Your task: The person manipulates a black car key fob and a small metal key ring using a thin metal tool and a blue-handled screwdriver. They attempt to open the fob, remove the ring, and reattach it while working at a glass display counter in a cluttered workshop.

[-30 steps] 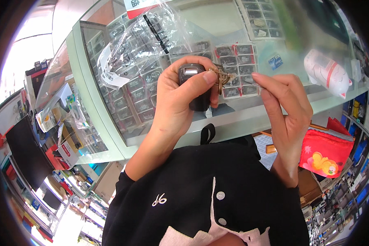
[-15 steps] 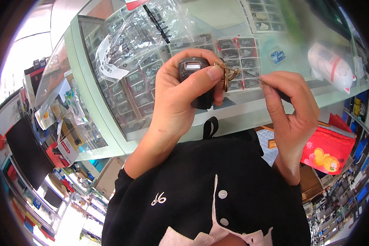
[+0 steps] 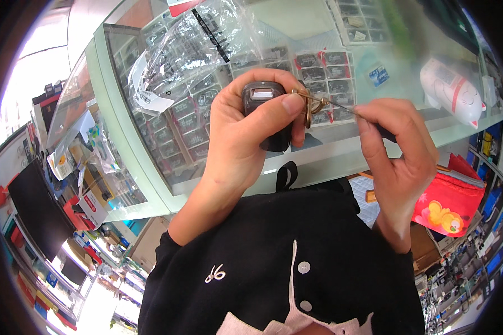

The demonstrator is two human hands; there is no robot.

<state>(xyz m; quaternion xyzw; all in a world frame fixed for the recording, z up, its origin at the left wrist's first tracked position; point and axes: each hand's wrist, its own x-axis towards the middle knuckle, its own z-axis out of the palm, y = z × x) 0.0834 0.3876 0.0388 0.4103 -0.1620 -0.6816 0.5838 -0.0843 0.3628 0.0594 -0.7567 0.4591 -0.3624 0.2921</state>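
My left hand is closed around a dark handheld device with rounded corners and a small pale window. Its thumb pins brass-coloured metal rings that stick out at the device's right side. Between thumb and forefinger, my right hand pinches a thin metal tool, with a dark part showing behind the fingers. The tool's tip points left and appears to meet the rings. Both hands are raised over the near edge of a glass counter. My fingers hide much of the device's lower part.
Clear plastic packaging lies on the glass at the upper left. Rows of small packets show through it. A blue card and a white cat-shaped object are at right. A red bag sits below my right wrist.
The thin tool's tip has moved slightly left and down, from just short of the brass rings to their edge. My left hand keeps its hold, nearly in place.
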